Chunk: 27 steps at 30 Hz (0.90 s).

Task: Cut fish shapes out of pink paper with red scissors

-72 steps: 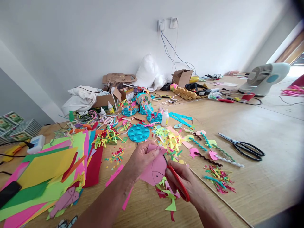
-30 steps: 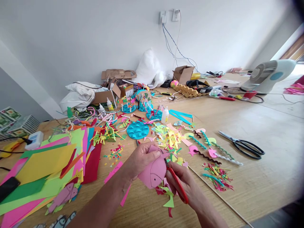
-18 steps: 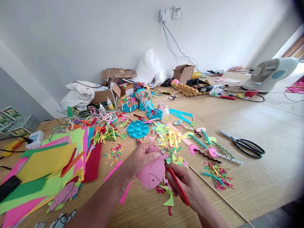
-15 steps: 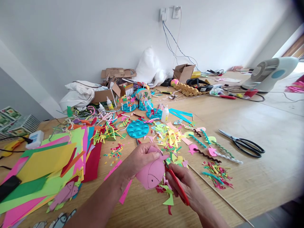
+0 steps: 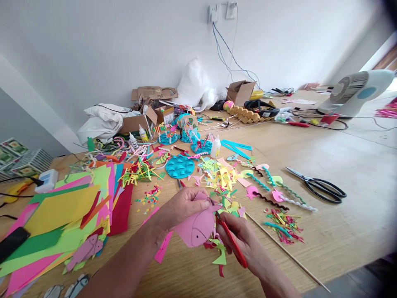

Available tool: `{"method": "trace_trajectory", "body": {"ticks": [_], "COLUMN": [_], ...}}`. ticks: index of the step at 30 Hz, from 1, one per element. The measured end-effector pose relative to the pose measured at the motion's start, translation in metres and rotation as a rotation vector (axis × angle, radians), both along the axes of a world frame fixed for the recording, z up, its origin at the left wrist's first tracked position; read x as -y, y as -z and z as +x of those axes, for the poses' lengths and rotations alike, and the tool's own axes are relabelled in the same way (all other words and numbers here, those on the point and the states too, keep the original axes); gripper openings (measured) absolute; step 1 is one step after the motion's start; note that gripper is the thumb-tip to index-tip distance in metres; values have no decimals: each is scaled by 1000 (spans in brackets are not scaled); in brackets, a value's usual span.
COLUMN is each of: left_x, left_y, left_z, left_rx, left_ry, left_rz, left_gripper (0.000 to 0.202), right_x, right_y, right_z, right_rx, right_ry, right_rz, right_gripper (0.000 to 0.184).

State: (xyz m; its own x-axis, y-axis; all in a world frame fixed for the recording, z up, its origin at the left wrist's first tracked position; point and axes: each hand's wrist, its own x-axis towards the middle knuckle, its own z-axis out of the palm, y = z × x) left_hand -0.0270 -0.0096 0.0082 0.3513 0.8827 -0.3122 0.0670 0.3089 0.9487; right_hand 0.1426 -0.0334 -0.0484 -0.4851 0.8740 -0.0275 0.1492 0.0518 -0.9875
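Observation:
My left hand pinches the top edge of a pink paper fish with drawn pencil lines and holds it just above the wooden table. My right hand is closed round the handles of red scissors, whose blades meet the fish's right edge. Small pink, green and yellow offcuts lie under and below the fish.
Stacked coloured paper sheets lie at left with a cut pink fish. Black scissors rest at right, twisted pipe cleaners and a thin wooden stick nearby. Blue discs, glue bottles, boxes and a fan stand further back.
The pink fish has turned a little in my left hand as the scissors worked along its right edge. Both hands stay in place; the view shifted slightly.

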Motion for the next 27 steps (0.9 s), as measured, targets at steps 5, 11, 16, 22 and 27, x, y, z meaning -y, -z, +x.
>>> {"method": "trace_trajectory", "body": {"ticks": [5, 11, 16, 22, 27], "left_x": [1, 0, -1, -3, -4], "left_y": [2, 1, 4, 2, 0], "left_z": [0, -1, -2, -4, -6], "left_rx": [-1, -37, -49, -41, -66], "left_ry": [3, 39, 59, 105, 129], "left_rz": [-1, 20, 4, -4, -22], "left_gripper": [19, 18, 19, 16, 15], "right_x": [-1, 0, 0, 1, 0], "right_y": [-3, -2, 0, -2, -1], "right_z": [-1, -1, -1, 0, 3], "right_rx": [-11, -20, -17, 2, 44], "right_ry": [-6, 7, 10, 9, -7], "right_rz": [-22, -50, -88, -59, -10], "right_gripper": [40, 48, 52, 53, 51]}}
